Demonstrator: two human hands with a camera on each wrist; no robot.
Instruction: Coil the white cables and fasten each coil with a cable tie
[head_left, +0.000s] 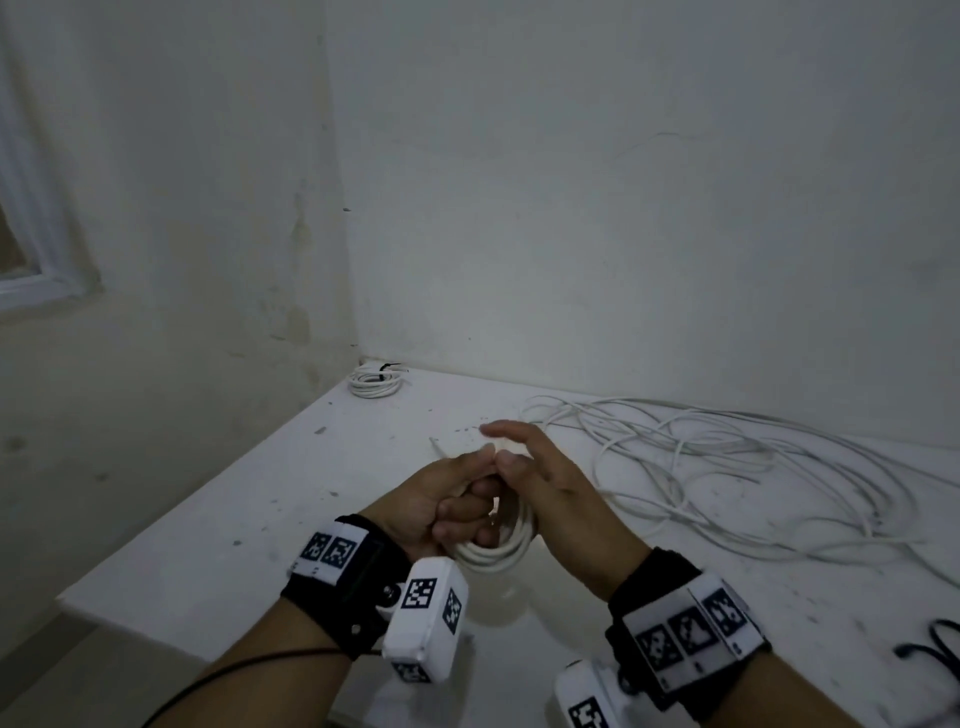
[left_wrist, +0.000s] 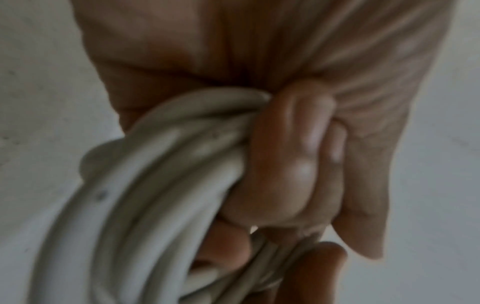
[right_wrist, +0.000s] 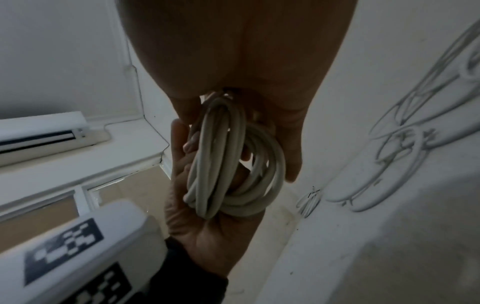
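My left hand (head_left: 441, 506) clenches the smooth white round-cable coil (head_left: 496, 551) above the white table (head_left: 208, 545); right hand (head_left: 540, 478) pinches it, fingers extended (right wrist view alone shows loops (right_wrist: 233, 164) whole).

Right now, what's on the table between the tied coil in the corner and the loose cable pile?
Head view: only bare tabletop between tied coil and loose pile.
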